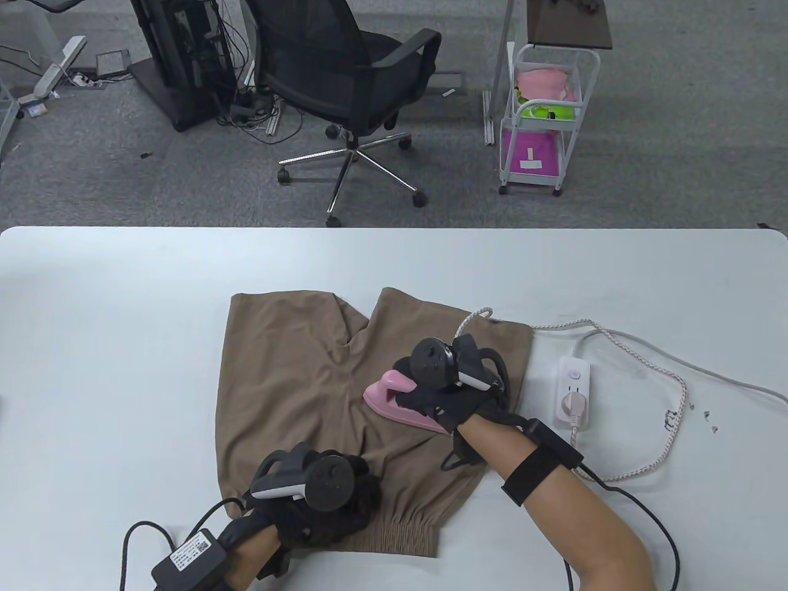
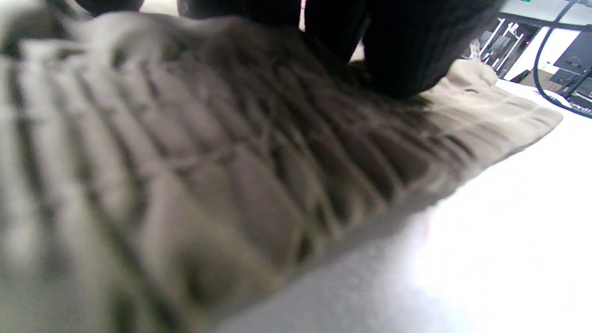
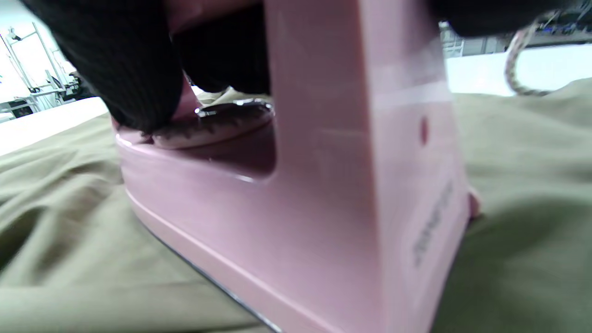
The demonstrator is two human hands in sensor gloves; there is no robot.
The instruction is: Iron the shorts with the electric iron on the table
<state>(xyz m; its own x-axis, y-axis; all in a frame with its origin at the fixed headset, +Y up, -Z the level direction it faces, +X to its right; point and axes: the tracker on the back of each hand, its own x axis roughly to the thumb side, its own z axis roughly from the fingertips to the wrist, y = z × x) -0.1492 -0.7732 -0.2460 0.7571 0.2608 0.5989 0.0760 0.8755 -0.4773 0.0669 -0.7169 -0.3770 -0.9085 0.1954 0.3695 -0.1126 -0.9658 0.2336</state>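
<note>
The left hand point(image 1: 320, 492) presses the gathered waistband of the tan shorts point(image 1: 295, 369) flat on the white table point(image 1: 123, 345) — fingers seemingly straight, though the tracker hides most of them. Farther right, the right hand point(image 1: 449, 388) grips the pink iron point(image 1: 394, 394) (soleplate down on the fabric) — its cord runs to a power strip point(image 1: 572, 394).

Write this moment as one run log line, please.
right hand grips pink iron flat on brown shorts | left hand presses waistband | plug in power strip
</note>
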